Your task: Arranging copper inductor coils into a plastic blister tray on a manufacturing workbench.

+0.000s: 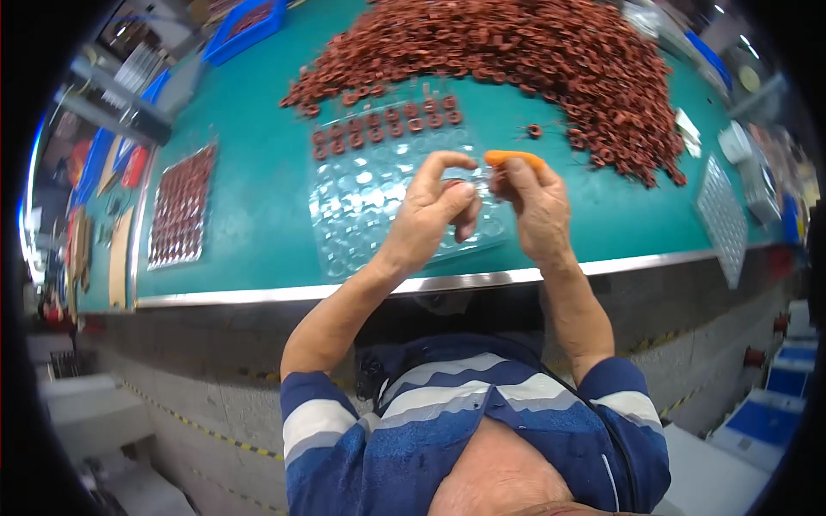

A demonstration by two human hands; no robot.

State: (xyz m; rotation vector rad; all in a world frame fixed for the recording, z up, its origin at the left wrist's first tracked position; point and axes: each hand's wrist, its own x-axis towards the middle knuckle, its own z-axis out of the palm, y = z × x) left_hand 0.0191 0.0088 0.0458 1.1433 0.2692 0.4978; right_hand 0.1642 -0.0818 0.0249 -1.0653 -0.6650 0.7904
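Note:
Both of my hands are raised over a clear plastic blister tray with round pockets. Small reddish-brown ring-shaped coils fill its far rows, while the nearer pockets look bare. My left hand is closed, and a bit of a reddish coil shows between its thumb and fingers. Close by on the right, my right hand is pinched, with an orange cover along what appears to be its index finger. Whatever lies in that pinch is too small and blurred to name.
A large heap of coils spreads across the far side of the green table. One loose coil lies beyond my right hand. A filled tray is at left, another clear tray at right, and a blue bin at far left.

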